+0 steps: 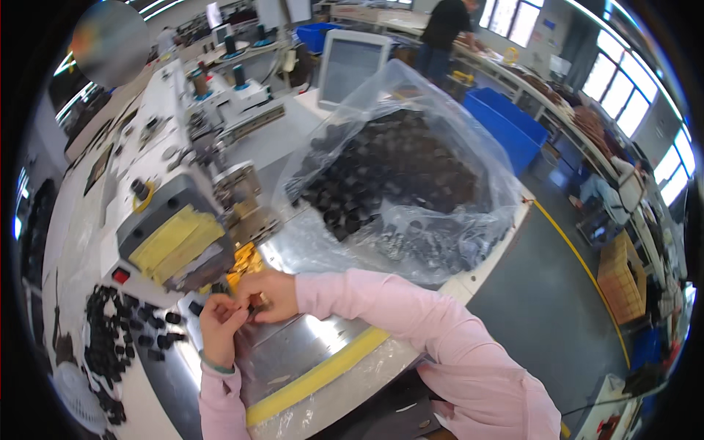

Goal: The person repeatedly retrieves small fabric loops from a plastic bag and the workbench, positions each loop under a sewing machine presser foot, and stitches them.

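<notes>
My left hand point(221, 326) and my right hand point(270, 295) meet in front of the sewing machine head point(172, 227), both with fingers pinched. Between the fingertips is a small dark piece point(253, 311), mostly hidden, so its exact kind cannot be made out. Just beyond my right hand lies a bunch of orange-yellow pieces point(244, 262) under the machine. Several small black pieces point(155, 321) are scattered left of my left hand. Below both hands stretches a shiny metal work plate point(293, 352) with a yellow strip along its near edge.
A large clear plastic bag point(447, 242) full of small black pieces stands on the table to the right. Beyond it are a blue bin point(506, 128) and a long bench where a person in dark clothes point(446, 33) stands. A wooden crate point(621, 279) sits on the floor.
</notes>
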Tool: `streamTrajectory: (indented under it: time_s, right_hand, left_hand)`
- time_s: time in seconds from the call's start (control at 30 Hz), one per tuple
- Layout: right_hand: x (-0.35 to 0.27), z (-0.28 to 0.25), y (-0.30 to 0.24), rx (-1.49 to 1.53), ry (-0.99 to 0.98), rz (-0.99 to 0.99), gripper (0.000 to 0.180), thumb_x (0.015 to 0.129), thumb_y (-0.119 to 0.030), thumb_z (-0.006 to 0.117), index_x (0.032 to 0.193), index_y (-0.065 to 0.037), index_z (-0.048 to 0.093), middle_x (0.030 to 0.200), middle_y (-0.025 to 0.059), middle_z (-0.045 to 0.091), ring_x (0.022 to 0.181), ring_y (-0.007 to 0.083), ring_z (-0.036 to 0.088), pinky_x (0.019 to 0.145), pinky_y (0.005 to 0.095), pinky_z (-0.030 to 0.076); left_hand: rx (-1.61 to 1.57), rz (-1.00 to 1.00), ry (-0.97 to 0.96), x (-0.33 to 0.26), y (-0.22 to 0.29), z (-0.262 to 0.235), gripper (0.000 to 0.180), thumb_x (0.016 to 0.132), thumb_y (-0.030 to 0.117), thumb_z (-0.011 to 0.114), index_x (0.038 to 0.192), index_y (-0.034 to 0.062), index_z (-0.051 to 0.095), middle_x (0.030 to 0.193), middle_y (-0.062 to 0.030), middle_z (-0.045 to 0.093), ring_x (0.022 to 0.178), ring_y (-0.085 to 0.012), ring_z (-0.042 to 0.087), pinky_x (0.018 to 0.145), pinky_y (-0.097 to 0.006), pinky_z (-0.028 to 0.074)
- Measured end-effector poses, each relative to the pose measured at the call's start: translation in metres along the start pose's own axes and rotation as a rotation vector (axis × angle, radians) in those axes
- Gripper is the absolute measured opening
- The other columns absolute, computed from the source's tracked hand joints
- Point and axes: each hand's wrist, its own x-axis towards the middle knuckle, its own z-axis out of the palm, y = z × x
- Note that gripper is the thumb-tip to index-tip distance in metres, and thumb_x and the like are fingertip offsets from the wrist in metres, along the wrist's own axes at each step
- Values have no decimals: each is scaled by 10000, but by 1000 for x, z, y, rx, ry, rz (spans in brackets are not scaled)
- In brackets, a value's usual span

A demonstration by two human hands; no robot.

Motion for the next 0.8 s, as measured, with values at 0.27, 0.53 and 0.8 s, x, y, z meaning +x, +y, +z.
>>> streamTrajectory:
  time_s: [0.27,0.53,0.8]
  right_hand:
    - [-12,-38,13,-178,133,432,204,630,-83,702,790,-38,584,672,45,565,585,125,560,549,236,460]
    - [-2,-30,17,-336,95,366,225,638,-86,693,842,-75,600,752,58,557,674,171,550,611,270,462]
    - [-7,-27,20,-722,-22,58,221,658,-77,660,861,-161,638,765,29,480,778,219,476,652,315,438]
  left_hand:
    - [998,863,87,24,-15,0,154,634,37,619,785,68,605,786,-57,579,774,-257,524,697,-344,408]
    - [842,394,-159,50,-14,-24,131,626,-26,480,715,1,572,682,-54,559,606,-197,530,591,-269,421]
    - [730,355,66,51,-14,-16,137,655,96,637,747,-3,612,625,-86,578,621,-171,567,590,-274,436]
